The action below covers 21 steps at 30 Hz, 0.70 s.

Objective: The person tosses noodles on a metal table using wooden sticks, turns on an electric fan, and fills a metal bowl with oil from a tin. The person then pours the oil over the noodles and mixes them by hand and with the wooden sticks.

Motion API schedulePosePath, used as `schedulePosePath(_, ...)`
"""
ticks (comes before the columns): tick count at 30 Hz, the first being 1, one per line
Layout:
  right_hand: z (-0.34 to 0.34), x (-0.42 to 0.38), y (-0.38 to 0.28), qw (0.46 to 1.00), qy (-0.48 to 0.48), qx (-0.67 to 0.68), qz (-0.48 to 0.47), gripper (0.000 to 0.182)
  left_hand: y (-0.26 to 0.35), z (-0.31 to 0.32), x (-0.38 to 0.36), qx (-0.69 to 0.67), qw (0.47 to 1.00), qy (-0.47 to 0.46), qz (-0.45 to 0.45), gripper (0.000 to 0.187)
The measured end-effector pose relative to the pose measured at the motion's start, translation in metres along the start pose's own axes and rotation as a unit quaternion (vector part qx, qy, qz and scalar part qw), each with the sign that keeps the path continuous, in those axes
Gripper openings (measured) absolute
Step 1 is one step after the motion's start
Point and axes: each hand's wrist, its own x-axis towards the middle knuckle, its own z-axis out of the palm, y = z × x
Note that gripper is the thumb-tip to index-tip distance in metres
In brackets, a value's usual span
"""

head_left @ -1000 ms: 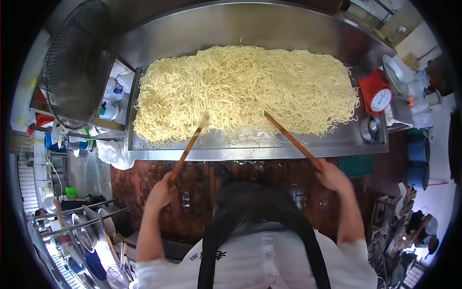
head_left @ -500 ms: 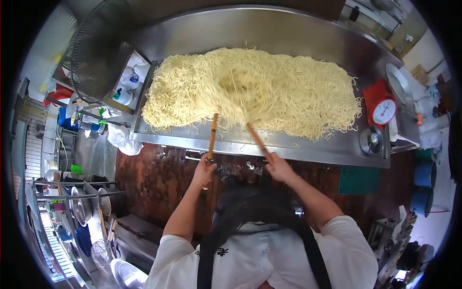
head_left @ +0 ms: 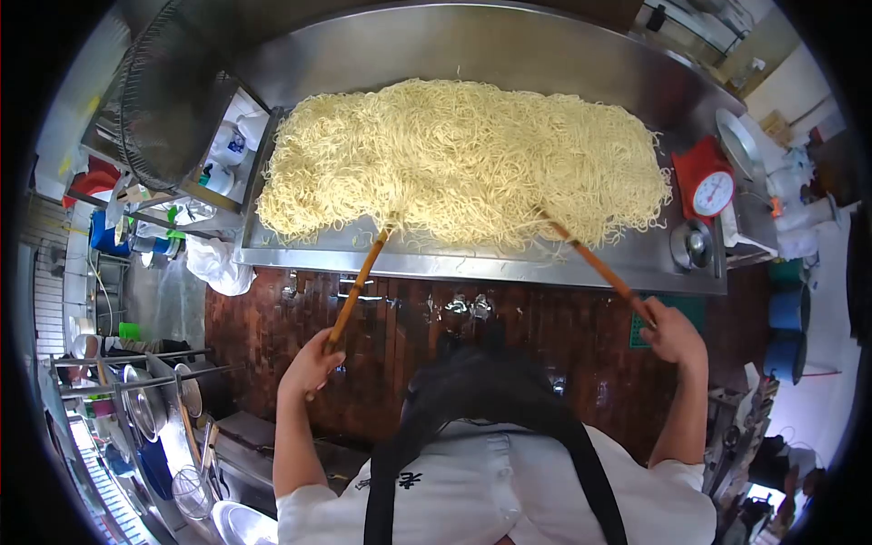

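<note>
Steel tray bears a wide noodle heap | left hand clasps one wooden stick, right hand clasps a second stick | both reach heap's near side; best worked low, lifting evenly.

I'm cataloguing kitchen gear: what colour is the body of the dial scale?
The dial scale's body is red, clearest in the head view.
</note>
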Motion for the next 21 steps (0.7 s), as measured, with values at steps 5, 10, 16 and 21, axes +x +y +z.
schedulePosePath(5, 0.114, 0.13, -0.007, 0.993, 0.079, 0.055, -0.075, 0.032, 0.004, -0.03, -0.015, 0.111, 0.988, 0.02, 0.108, 0.057)
schedulePosePath(10, 0.125, 0.116, -0.083, 0.99, -0.008, 0.053, -0.132, 0.04, 0.068, 0.002, 0.067, 0.168, 0.966, 0.063, 0.187, 0.056)
schedulePosePath(16, 0.005, 0.047, 0.002, 0.989, 0.081, -0.01, -0.12, 0.046, 0.124, 0.103, 0.178, 0.305, 0.931, 0.052, 0.193, 0.048)
schedulePosePath(21, -0.134, -0.013, 0.039, 0.996, 0.026, -0.085, -0.014, 0.038, 0.158, 0.055, 0.108, 0.366, 0.883, -0.124, 0.266, 0.062)
